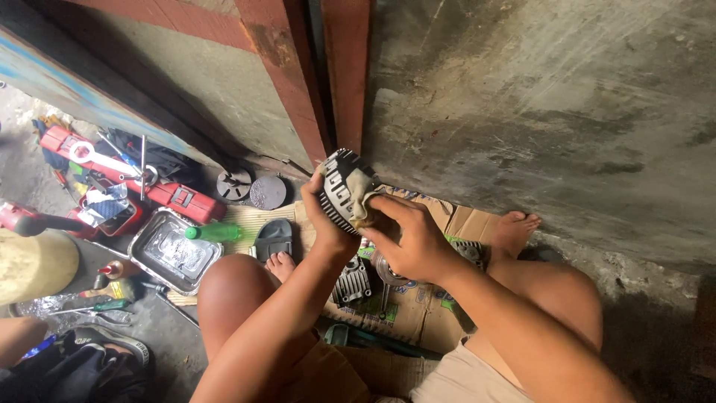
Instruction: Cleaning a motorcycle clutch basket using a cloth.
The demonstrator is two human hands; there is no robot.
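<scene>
My left hand (325,221) grips a round, slotted metal housing (335,181), held up on edge above my knees. My right hand (406,237) presses a dirty beige rag (360,192) against the housing's right side. Below my hands, more metal parts lie on flattened cardboard (418,306): a finned grey cover (352,281), a round part (386,270) and another dark piece (470,251). I am squatting, with both bare knees and feet in view.
To the left lie a metal tray (173,251), a green bottle (214,232), a red toolbox (130,173), a black sandal (274,239), two dark round discs (251,186) and loose hand tools (104,306). A concrete wall and rusty red posts stand ahead.
</scene>
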